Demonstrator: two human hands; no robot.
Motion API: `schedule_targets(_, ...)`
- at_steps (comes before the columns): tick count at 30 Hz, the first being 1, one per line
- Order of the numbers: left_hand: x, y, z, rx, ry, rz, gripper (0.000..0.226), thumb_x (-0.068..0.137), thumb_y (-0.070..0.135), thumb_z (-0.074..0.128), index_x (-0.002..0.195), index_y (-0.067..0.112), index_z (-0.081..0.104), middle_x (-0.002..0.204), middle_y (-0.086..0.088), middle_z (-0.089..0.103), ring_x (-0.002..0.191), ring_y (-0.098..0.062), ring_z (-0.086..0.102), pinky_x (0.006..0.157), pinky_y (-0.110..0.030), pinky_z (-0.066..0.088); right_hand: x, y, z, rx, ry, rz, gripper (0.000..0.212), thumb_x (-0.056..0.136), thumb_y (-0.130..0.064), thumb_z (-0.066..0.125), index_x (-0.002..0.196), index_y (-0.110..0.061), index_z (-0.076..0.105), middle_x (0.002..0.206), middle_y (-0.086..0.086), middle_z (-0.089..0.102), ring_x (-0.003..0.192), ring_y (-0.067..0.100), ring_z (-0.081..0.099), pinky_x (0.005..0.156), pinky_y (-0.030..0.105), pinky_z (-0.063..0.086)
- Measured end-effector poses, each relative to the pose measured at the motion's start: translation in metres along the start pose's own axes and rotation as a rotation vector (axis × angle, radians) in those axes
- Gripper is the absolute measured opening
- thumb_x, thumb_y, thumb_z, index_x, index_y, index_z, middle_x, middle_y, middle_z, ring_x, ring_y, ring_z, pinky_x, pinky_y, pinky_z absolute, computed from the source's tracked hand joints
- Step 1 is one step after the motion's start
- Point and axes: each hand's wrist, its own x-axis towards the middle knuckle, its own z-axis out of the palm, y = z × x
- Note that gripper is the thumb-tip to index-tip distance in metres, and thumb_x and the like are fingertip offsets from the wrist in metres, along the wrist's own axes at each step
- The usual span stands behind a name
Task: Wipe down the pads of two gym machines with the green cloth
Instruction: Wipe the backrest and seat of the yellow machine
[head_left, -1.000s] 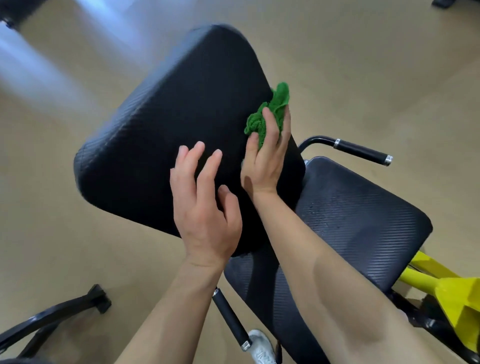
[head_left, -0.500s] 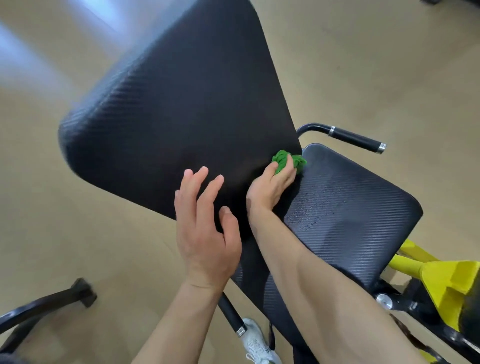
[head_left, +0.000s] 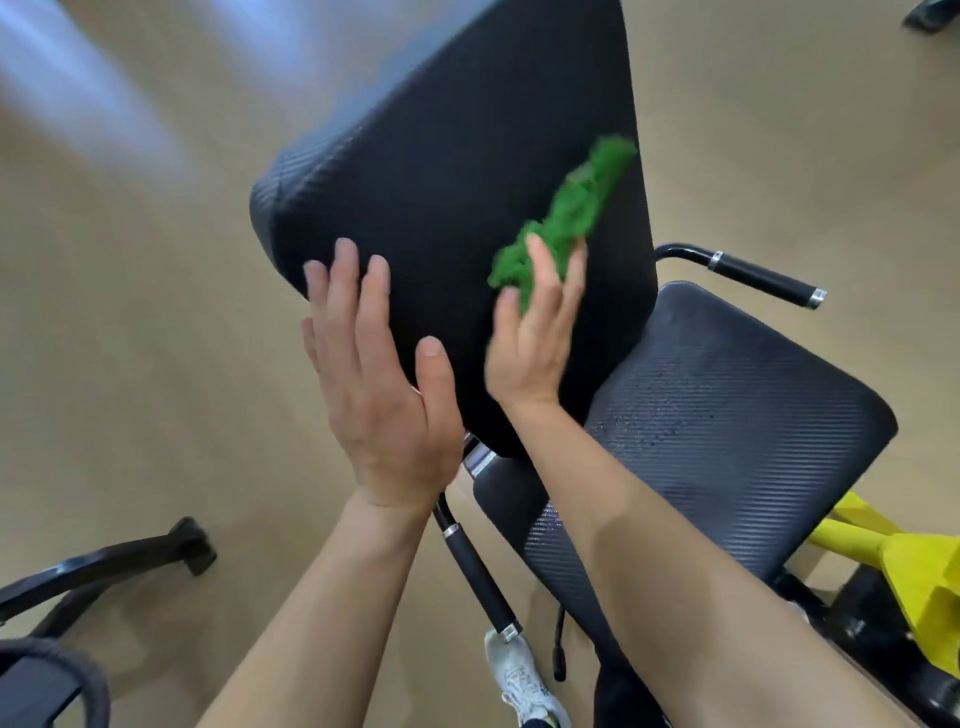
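Observation:
A black ribbed back pad (head_left: 447, 171) of a gym machine rises in the middle of the view. Below and right of it lies the matching seat pad (head_left: 737, 405), speckled with droplets. My right hand (head_left: 530, 338) presses the green cloth (head_left: 566, 218) flat against the right side of the back pad; the cloth is blurred and trails up past my fingertips. My left hand (head_left: 374, 374) rests with fingers spread on the back pad's lower left edge, holding nothing.
Black handles stick out at the right (head_left: 753, 273) and below the seat (head_left: 478, 571). A yellow frame part (head_left: 904, 566) sits at the lower right. Another machine's black foot (head_left: 130, 561) lies on the tan floor at the lower left. My white shoe (head_left: 519, 675) shows near the bottom.
My right hand has swept the cloth up from the joint between back pad and seat onto the back pad's right side. My left hand has flattened higher on the pad's edge.

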Motion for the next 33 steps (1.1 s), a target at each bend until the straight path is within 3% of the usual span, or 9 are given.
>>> schedule_targets(4, -0.046, -0.01, 0.012, 0.0, -0.127, 0.02, 0.058, 0.088, 0.004, 0.054, 0.143, -0.005, 0.041, 0.155, -0.019, 0.036, 0.15, -0.035, 0.022, 0.117, -0.059, 0.024, -0.066, 0.061, -0.016, -0.011, 0.083, 0.589, 0.052, 0.103, -0.03, 0.039, 0.155, -0.021, 0.039, 0.167, 0.019, 0.019, 0.15, 0.031, 0.03, 0.12, 0.044, 0.031)
schedule_targets(7, -0.067, -0.018, 0.006, 0.019, -0.185, -0.009, 0.058, 0.088, 0.007, 0.053, 0.145, -0.002, 0.041, 0.156, -0.016, 0.036, 0.151, -0.031, 0.022, 0.121, -0.054, 0.022, -0.089, 0.055, -0.012, 0.015, 0.149, 0.808, 0.049, 0.108, -0.021, 0.041, 0.157, -0.02, 0.036, 0.168, 0.019, 0.017, 0.151, 0.029, 0.025, 0.114, 0.025, 0.022)
schedule_targets(9, -0.067, -0.022, -0.005, 0.028, -0.185, -0.04, 0.059, 0.089, 0.009, 0.051, 0.146, -0.001, 0.04, 0.157, -0.015, 0.036, 0.151, -0.03, 0.022, 0.122, -0.052, 0.021, -0.085, 0.034, -0.005, 0.075, 0.199, 0.912, 0.05, 0.107, -0.026, 0.038, 0.157, -0.021, 0.035, 0.168, 0.017, 0.015, 0.152, 0.03, 0.022, 0.117, 0.03, 0.025)
schedule_targets(13, -0.045, -0.026, -0.038, -0.006, -0.149, -0.097, 0.061, 0.09, 0.01, 0.05, 0.148, 0.002, 0.036, 0.157, -0.011, 0.036, 0.151, -0.027, 0.023, 0.121, -0.05, 0.022, -0.053, -0.048, 0.006, 0.214, 0.161, 0.751, 0.057, 0.103, -0.027, 0.031, 0.159, -0.011, 0.03, 0.17, 0.012, 0.015, 0.152, 0.024, 0.019, 0.123, 0.026, 0.022)
schedule_targets(16, -0.019, -0.026, -0.059, -0.035, -0.133, -0.186, 0.064, 0.093, 0.017, 0.046, 0.153, 0.006, 0.028, 0.16, -0.006, 0.031, 0.15, -0.021, 0.025, 0.122, -0.04, 0.024, -0.019, -0.127, 0.021, 0.302, 0.124, 0.492, 0.058, 0.099, -0.034, 0.034, 0.155, -0.025, 0.038, 0.17, 0.011, 0.015, 0.157, 0.025, 0.014, 0.123, 0.049, 0.023)
schedule_targets(19, 0.001, -0.026, -0.075, -0.122, -0.093, -0.295, 0.063, 0.094, 0.018, 0.04, 0.155, 0.012, 0.025, 0.161, 0.001, 0.029, 0.148, -0.009, 0.025, 0.12, -0.025, 0.021, -0.005, -0.179, 0.035, 0.233, 0.0, 0.081, 0.055, 0.098, -0.025, 0.039, 0.151, -0.011, 0.047, 0.166, 0.024, 0.019, 0.156, 0.037, 0.015, 0.124, 0.059, 0.017)
schedule_targets(24, -0.009, -0.047, -0.071, -0.18, -0.089, -0.474, 0.057, 0.098, 0.026, 0.038, 0.154, 0.019, 0.031, 0.158, 0.005, 0.036, 0.146, -0.007, 0.031, 0.121, -0.036, 0.027, -0.025, -0.115, 0.026, -0.01, -0.177, -0.441, 0.044, 0.103, -0.017, 0.046, 0.146, -0.005, 0.051, 0.159, 0.033, 0.026, 0.15, 0.056, 0.021, 0.125, 0.061, 0.018)
schedule_targets(27, -0.041, -0.065, -0.055, -0.172, -0.151, -0.537, 0.056, 0.1, 0.028, 0.038, 0.155, 0.02, 0.029, 0.159, 0.008, 0.034, 0.146, -0.006, 0.031, 0.121, -0.039, 0.027, -0.069, -0.047, 0.022, -0.101, -0.138, -0.317, 0.043, 0.107, -0.024, 0.043, 0.148, -0.014, 0.04, 0.159, 0.019, 0.019, 0.149, 0.054, 0.024, 0.118, 0.062, 0.031)
schedule_targets(33, -0.105, -0.091, -0.036, -0.146, -0.274, -0.64, 0.058, 0.098, 0.035, 0.035, 0.155, 0.023, 0.026, 0.159, 0.011, 0.031, 0.146, -0.003, 0.027, 0.122, -0.037, 0.025, -0.141, 0.026, 0.015, -0.033, -0.02, 0.367, 0.058, 0.103, -0.023, 0.041, 0.159, -0.022, 0.028, 0.168, 0.02, 0.006, 0.151, 0.032, 0.027, 0.12, 0.043, 0.033)
